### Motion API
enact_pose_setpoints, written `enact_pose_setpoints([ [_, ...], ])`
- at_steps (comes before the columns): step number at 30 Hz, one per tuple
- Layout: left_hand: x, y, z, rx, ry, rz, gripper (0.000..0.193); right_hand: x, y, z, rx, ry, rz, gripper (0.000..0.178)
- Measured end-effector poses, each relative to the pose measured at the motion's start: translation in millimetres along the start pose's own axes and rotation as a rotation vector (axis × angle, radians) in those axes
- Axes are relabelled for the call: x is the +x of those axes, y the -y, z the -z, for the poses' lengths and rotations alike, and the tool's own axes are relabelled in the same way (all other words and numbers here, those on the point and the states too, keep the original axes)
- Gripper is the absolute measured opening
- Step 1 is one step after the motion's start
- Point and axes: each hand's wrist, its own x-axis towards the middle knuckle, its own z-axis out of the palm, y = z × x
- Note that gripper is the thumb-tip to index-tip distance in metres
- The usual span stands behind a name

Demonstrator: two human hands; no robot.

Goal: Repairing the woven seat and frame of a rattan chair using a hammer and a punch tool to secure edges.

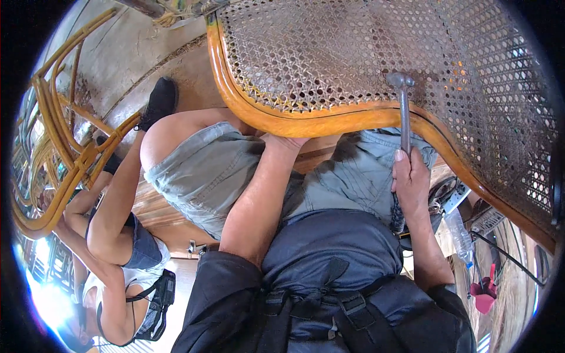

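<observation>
Beside the cane panel [329, 47], my right hand [411, 176] grips a hammer [405, 117]. I cannot tell what my left hand [291, 142] holds.

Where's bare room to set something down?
Upper left: floor between black shoe and orange frame. Crowded: far left, rattan pieces; lower right, beyond the right hand, bottle and pink item.

bright white glare [54, 303] is flaring at lower left, a glossy honey-brown bent-cane frame [88, 156] is curving above it, dusty grey-brown floor [138, 53] is stretching behind, and striped brown wood-grain surface [162, 207] is showing nearby.
</observation>
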Motion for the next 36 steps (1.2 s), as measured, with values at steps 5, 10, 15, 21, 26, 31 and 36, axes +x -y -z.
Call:
enact_pose_setpoints([
  [5,-2,-3,15,0.294,-0.028,0.006,0.051,0,6,2,-0.012,0.002,-0.009,0.029],
  [10,-3,-1,32,0.589,-0.055,0.016,0.051,0,6,1,0.001,0.020,-0.043,0.029],
  [15,0,7,43,0.886,-0.062,0.026,0.050,-1,11,4,0.013,0.025,-0.053,0.029],
  [21,-15,32,47,1.265,-0.071,0.022,0.050,0,19,7,0.042,0.049,-0.079,0.029],
  [26,-27,47,5,1.812,-0.033,0.060,0.040,3,12,3,0.051,0.035,-0.031,0.028],
  [31,-40,43,-87,2.324,-0.037,0.130,0.023,4,19,8,0.247,0.146,-0.145,0.028],
  [36,-56,39,-137,1.869,0.085,-0.416,0.018,-1,11,14,0.336,0.141,-0.064,0.031],
])
